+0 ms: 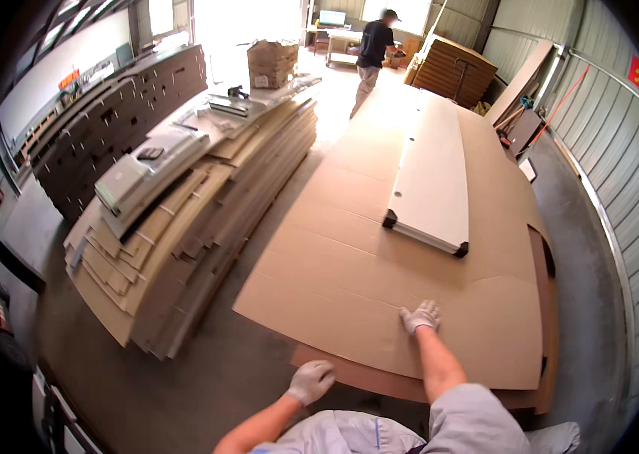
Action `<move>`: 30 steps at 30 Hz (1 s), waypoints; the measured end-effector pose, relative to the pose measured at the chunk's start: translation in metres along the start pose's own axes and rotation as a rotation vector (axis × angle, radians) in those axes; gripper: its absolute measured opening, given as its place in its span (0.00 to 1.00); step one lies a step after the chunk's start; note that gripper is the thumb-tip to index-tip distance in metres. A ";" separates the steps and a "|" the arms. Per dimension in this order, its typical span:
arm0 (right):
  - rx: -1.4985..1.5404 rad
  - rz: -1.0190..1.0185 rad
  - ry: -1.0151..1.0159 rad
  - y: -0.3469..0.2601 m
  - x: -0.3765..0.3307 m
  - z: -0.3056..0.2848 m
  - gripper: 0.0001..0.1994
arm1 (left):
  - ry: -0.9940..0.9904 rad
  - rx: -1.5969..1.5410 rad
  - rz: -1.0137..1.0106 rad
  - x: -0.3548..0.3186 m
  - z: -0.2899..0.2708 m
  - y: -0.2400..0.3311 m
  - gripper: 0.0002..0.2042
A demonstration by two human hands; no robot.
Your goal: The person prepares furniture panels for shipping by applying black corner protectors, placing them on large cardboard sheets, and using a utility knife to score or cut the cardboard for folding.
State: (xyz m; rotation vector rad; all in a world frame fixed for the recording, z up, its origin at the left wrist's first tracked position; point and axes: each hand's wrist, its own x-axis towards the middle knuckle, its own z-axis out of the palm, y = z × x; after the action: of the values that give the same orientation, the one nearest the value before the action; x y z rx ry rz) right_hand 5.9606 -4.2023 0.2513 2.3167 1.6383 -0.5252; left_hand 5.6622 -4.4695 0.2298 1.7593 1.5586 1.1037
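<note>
A large brown cardboard sheet (327, 280) lies across a long stack in front of me. My right hand (421, 316), in a white glove, rests on it with the fingers stretched out. My left hand (312, 382), gloved too, is by the near left corner of a darker sheet (372, 376) that sticks out underneath. Its fingers are curled, and I see nothing in them. Farther up the cardboard lies a long white panel (433, 178) with black corner protectors (462, 250) on its near end. Neither hand touches the panel.
To the left stands a stack of flat cardboard (206, 250) with wrapped panels (142, 178) and a cardboard bundle (272, 64) on top. More dark stacks (108, 121) are behind. Another person (374, 49) stands at the far end. A corrugated wall (614, 129) runs along the right.
</note>
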 end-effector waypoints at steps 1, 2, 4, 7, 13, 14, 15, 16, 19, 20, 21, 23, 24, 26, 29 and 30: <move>0.010 0.044 0.017 -0.019 -0.001 0.002 0.57 | 0.071 0.106 -0.096 -0.031 -0.032 -0.023 0.12; 0.011 0.107 0.025 -0.029 -0.001 0.010 0.57 | 0.127 0.198 -0.194 -0.060 -0.058 -0.045 0.11; 0.023 0.142 0.021 -0.047 0.000 0.017 0.58 | 0.250 0.286 -0.481 -0.095 -0.095 -0.083 0.11; 0.051 0.212 0.031 -0.065 -0.003 0.017 0.59 | 0.289 0.234 -0.590 -0.109 -0.138 -0.120 0.13; 0.050 0.316 0.087 -0.087 0.006 0.035 0.54 | 0.094 0.034 -0.606 -0.071 -0.206 -0.185 0.17; 0.070 0.341 0.063 -0.089 0.004 0.040 0.54 | 0.065 -0.008 -0.581 -0.059 -0.220 -0.199 0.17; 0.101 0.371 0.104 -0.089 0.005 0.042 0.53 | 0.021 -0.016 -0.583 -0.037 -0.238 -0.206 0.18; 0.137 0.398 0.155 -0.094 0.007 0.043 0.51 | -0.028 0.021 -0.560 -0.017 -0.254 -0.213 0.18; 0.169 0.470 0.275 -0.125 0.005 0.071 0.49 | -0.227 0.107 -0.529 0.042 -0.297 -0.251 0.20; 0.199 0.495 0.261 -0.147 0.000 0.083 0.49 | -0.273 0.069 -0.532 0.060 -0.309 -0.264 0.20; 0.190 0.461 0.249 -0.177 -0.011 0.085 0.50 | -0.337 0.108 -0.513 0.083 -0.322 -0.270 0.21; 0.183 0.402 0.244 -0.218 -0.026 0.083 0.54 | -0.522 0.176 -0.457 0.142 -0.330 -0.274 0.25; 0.181 0.376 0.234 -0.240 -0.033 0.084 0.55 | -0.539 0.165 -0.442 0.167 -0.328 -0.275 0.25; 0.187 0.334 0.181 -0.289 -0.045 0.070 0.56 | -0.763 0.140 -0.471 0.209 -0.318 -0.288 0.26; 0.240 0.372 0.162 -0.329 -0.056 0.055 0.57 | -1.031 0.062 -0.486 0.260 -0.305 -0.301 0.26; 0.270 0.405 0.175 -0.334 -0.056 0.056 0.57 | -1.162 0.087 -0.410 0.277 -0.301 -0.303 0.25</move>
State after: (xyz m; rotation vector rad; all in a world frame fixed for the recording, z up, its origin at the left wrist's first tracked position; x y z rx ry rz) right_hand 5.6210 -4.1612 0.2252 2.8671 1.1649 -0.4866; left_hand 5.2448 -4.1795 0.1989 1.5270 1.0885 -0.2259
